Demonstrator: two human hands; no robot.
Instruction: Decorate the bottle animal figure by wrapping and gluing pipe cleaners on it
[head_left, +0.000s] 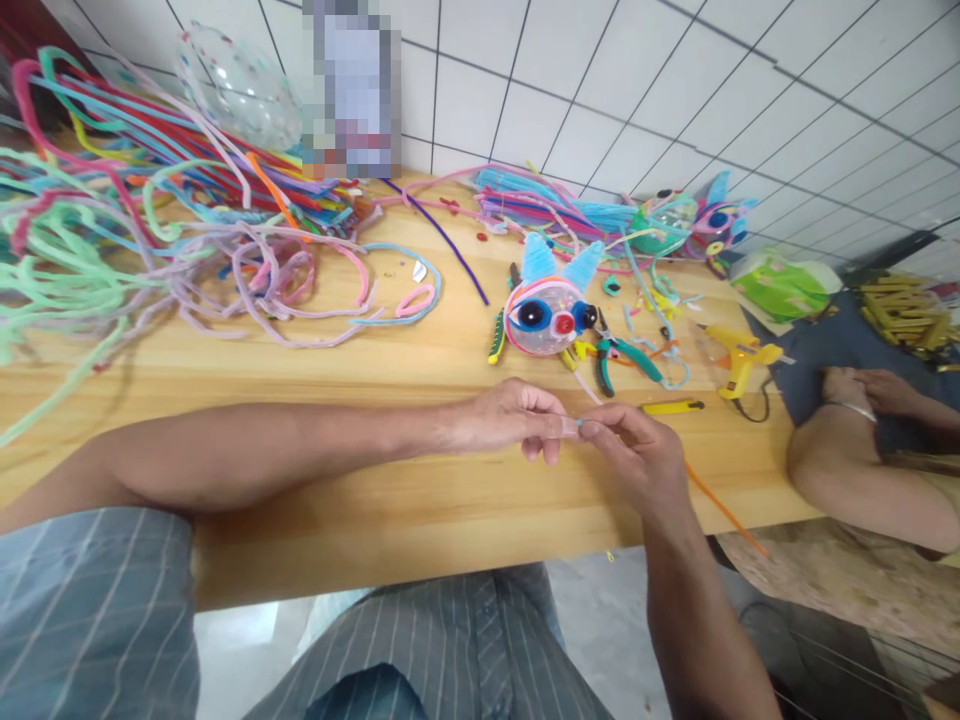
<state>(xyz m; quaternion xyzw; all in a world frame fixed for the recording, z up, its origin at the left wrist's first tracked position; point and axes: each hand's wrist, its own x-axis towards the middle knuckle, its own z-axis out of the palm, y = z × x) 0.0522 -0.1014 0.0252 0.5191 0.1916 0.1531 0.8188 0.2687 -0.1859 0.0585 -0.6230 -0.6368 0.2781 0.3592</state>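
Both of my hands meet over the near edge of the light wooden table [420, 520], pinching one thin pink fuzzy pipe cleaner [587, 388] between them.

My left hand [510, 420] has thumb and fingers closed on the end of that pipe cleaner, and my right hand [637, 450] grips it fingertip to fingertip just beside — the stem runs up and away toward the round clear craft creature with blue ears and big button eyes [547, 315]. Green-handled pliers [622, 360] lie just right of the creature; a yellow glue gun [739, 360] sits further right, a yellow utility knife [671, 407] nearer me. A big tangle of coloured pipe cleaners [150, 220] covers the far left — another person's arm [862, 470] rests at the right edge.
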